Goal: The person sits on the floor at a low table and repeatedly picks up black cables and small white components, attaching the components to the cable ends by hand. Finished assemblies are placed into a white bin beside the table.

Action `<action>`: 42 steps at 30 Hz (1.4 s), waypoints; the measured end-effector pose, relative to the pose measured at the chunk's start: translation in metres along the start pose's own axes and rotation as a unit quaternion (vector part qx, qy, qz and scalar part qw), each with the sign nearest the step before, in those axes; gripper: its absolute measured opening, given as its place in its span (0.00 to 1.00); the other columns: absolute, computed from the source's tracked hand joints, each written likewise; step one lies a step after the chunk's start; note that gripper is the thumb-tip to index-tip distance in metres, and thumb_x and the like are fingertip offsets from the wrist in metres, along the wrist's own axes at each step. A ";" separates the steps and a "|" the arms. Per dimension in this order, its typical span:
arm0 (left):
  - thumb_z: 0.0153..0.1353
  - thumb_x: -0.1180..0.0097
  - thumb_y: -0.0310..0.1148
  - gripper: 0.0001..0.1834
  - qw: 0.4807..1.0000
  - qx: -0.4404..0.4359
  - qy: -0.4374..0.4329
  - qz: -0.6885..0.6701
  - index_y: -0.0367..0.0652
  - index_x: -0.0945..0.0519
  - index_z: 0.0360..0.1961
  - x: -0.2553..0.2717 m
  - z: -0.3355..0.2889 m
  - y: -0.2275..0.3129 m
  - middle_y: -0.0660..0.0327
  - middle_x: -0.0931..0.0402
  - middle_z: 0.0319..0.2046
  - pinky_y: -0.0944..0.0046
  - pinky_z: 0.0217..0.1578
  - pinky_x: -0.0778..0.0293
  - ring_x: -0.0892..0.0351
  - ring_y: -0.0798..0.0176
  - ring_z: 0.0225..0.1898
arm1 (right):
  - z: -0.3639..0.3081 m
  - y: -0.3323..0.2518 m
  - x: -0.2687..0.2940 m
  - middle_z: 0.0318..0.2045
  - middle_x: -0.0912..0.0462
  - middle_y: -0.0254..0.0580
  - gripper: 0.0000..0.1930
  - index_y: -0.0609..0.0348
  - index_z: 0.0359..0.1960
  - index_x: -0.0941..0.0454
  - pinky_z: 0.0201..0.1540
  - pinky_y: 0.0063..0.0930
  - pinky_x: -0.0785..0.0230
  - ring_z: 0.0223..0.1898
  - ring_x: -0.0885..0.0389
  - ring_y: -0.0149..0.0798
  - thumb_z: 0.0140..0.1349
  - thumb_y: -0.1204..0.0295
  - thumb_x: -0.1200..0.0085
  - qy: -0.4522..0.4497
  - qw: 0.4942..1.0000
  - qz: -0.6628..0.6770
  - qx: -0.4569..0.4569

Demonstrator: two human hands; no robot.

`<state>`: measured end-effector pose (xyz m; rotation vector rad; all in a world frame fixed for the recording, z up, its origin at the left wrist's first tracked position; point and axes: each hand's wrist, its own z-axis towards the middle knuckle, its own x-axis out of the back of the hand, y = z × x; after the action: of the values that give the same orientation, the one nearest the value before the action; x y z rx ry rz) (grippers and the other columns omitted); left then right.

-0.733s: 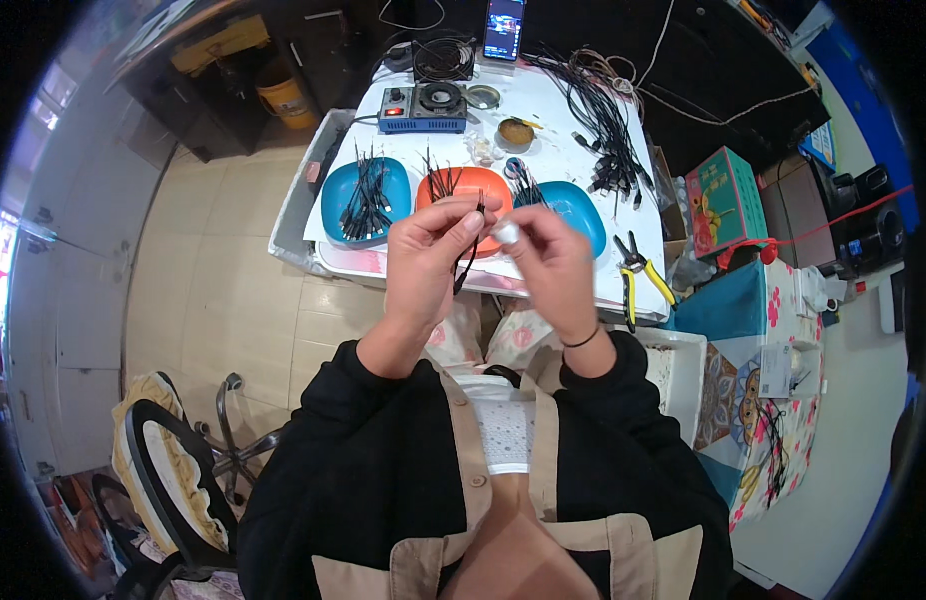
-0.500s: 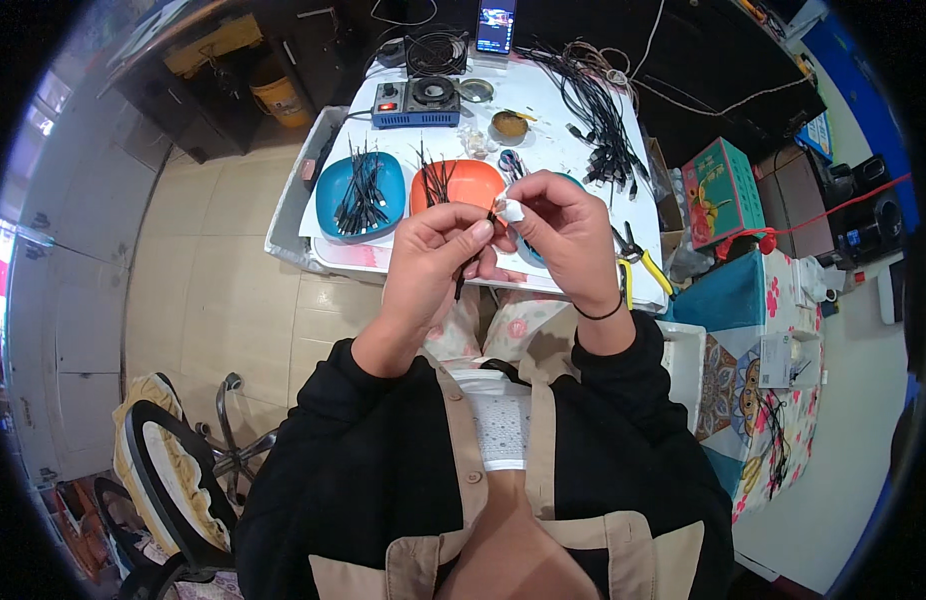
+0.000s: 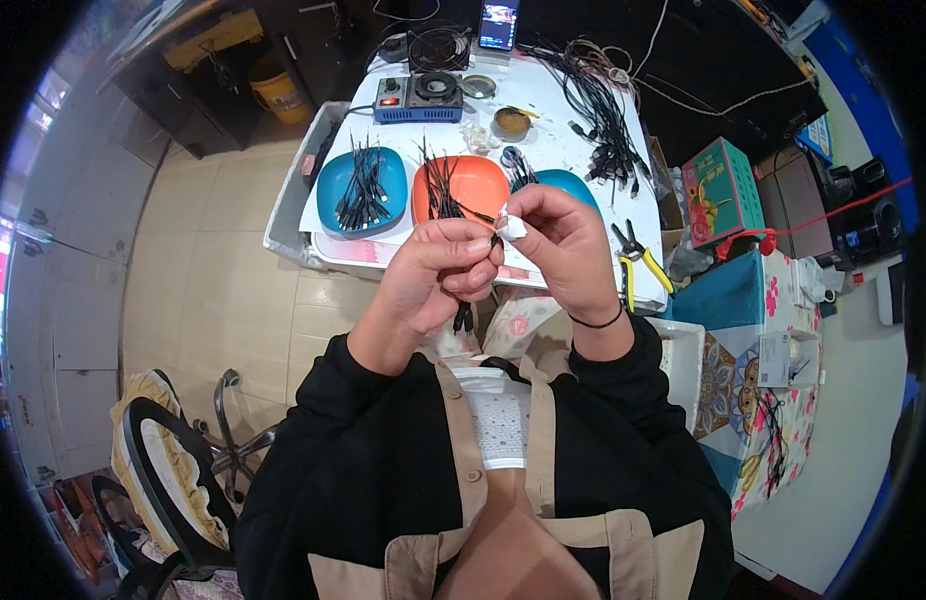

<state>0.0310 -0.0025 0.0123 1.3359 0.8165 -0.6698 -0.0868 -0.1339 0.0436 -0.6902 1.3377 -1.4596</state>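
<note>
My left hand is closed on a short black cable, whose connector ends hang below the fingers. The cable's upper end sticks up between thumb and forefinger. A small crumpled white tissue is pinched in my right hand, right against that end; the exact contact is hidden by the fingers. Just beyond the hands stands an orange tray with several black cables. To its left a blue tray holds more cables with plugs. Partly behind my right hand is a teal tray.
Farther back sit a blue heating unit with a dial, a round tin of brown paste and a lit phone. A heap of black cables lies at the back right. Yellow-handled wire strippers rest at the right edge.
My left hand has dropped slightly and turned, so more of the cable ends show below it. The right hand with the tissue has shifted down a little. The teal tray shows more.
</note>
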 end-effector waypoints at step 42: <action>0.64 0.49 0.25 0.09 0.954 -0.126 0.217 0.163 0.30 0.22 0.42 0.031 0.043 -0.040 0.51 0.19 0.39 0.70 0.39 0.23 0.19 0.64 0.39 | 0.029 0.079 0.114 0.29 0.23 0.43 0.05 0.63 0.29 0.24 0.32 0.29 0.29 0.29 0.21 0.40 0.53 0.76 0.41 0.259 0.800 -0.541 0.037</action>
<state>0.0217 -0.0488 -0.0339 1.3580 0.9650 -0.0034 -0.0773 -0.2409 -0.0484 -1.1510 1.2904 -2.7652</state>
